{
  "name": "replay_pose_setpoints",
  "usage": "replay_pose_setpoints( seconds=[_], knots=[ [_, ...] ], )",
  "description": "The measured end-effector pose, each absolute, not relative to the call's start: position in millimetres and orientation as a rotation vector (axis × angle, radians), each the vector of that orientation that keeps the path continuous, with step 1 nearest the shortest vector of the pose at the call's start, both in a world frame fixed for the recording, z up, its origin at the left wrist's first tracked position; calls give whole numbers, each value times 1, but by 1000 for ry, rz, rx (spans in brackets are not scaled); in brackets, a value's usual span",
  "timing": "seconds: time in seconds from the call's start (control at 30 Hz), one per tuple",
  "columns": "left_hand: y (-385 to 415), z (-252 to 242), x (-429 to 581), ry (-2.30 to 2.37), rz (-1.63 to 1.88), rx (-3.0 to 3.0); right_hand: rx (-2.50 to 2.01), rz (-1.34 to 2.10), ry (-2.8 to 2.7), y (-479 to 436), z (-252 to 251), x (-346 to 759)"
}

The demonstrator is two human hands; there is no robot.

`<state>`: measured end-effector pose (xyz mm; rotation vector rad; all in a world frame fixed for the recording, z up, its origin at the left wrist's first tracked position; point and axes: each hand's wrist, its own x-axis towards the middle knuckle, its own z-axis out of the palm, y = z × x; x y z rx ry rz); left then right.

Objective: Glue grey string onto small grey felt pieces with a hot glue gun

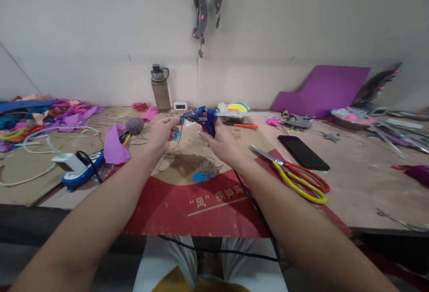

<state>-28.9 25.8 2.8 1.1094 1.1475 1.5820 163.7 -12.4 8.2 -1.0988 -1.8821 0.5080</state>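
Note:
My right hand [224, 143] is wrapped round the handle of a blue hot glue gun [209, 117]. A long translucent glue stick [241, 114] sticks out of its back end, and the nozzle faces left. My left hand [161, 135] pinches a small blue felt piece [181, 118] at its fingertips, right by the nozzle. Grey yarn [181, 133] hangs down from those fingers. Whether the nozzle touches the felt I cannot tell. On the board below lies a blue felt piece [201, 177] with a loose coil of grey yarn [208, 164].
Scissors [295, 173] with yellow and red handles and a black phone [303, 152] lie on the right. To the left are a blue power strip [82, 173], purple felt [116, 144] and a yarn ball [134, 125]. A bottle [161, 91] stands behind. The glue gun's black cord [253, 202] hangs over the front edge.

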Motion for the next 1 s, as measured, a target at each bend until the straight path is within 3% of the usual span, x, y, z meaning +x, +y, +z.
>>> replay_pose_setpoints(
  seconds=[1.0],
  knots=[
    [23,7,-27,1165,1584,1173,-1126,429,-1924,-16,11,164]
  ],
)
